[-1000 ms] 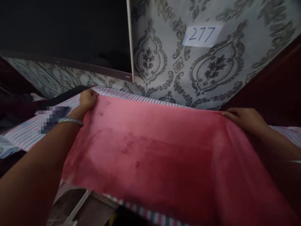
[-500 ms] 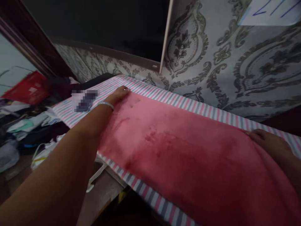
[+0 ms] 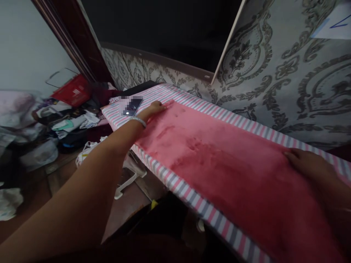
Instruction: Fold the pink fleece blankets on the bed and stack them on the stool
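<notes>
A pink plush-looking cloth [image 3: 219, 157], with darker brushed patches in its pile, is spread lengthwise over an ironing board [image 3: 164, 166] with a pink, grey and white striped cover. My left hand [image 3: 155, 109], a pale bracelet at its wrist, is closed on the cloth's far left corner. At the right, my right hand [image 3: 312, 164] grips the cloth's far edge, thumb lying along it; its other fingers are partly hidden. Left of my left hand, a dark phone [image 3: 134, 106], partly pixelated, lies on the board.
Behind the board are a patterned wall [image 3: 244, 65] and a large dark screen [image 3: 164, 33]. A red basket [image 3: 72, 90] and heaped clothes [image 3: 74, 124] fill the left side. White hangers [image 3: 127, 184] lie on a brown surface below the board.
The view has swung left, showing more of the heaped clothes. The cloth's right part looks flatter, its fold less marked. Both hands keep their places at the cloth's edge.
</notes>
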{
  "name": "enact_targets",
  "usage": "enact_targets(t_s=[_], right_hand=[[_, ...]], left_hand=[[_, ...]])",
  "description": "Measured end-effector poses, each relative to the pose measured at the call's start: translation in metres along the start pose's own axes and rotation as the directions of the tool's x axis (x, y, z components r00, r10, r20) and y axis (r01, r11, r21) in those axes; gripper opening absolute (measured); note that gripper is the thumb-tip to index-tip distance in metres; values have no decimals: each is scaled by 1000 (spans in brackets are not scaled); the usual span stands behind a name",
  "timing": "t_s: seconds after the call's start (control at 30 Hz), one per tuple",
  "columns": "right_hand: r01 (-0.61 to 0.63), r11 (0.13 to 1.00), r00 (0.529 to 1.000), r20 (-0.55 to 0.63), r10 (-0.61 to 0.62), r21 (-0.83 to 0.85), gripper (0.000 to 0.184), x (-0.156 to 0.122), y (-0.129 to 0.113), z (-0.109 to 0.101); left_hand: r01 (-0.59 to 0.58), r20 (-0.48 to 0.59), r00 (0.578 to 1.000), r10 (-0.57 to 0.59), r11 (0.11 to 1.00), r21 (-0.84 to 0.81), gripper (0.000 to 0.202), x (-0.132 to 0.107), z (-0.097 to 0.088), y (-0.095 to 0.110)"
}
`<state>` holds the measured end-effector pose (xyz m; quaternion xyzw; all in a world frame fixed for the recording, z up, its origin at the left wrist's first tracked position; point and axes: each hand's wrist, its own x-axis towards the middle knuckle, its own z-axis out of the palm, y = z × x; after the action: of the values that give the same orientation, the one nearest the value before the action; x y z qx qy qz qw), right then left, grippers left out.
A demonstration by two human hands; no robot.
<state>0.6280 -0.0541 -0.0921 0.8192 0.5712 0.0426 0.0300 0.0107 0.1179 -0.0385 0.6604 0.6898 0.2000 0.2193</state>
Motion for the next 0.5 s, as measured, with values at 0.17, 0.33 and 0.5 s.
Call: enact_targets(t_s=[0.17,0.33,0.5], right_hand=[[63,997,998,-2,-63,48,65,-13,-33,-13],[145,989,988,-45,-146,-32,58,-21,-49,-21],[-9,996,998,-57,5,-85,60,-18,-54,-45]], left_hand=[[44,-50,998,-43,999,19,38,25,19,25],[33,-79,997,-26,996,84,42,63,36,43],[64,-100,993,-56,994,85,39,92,47,42]])
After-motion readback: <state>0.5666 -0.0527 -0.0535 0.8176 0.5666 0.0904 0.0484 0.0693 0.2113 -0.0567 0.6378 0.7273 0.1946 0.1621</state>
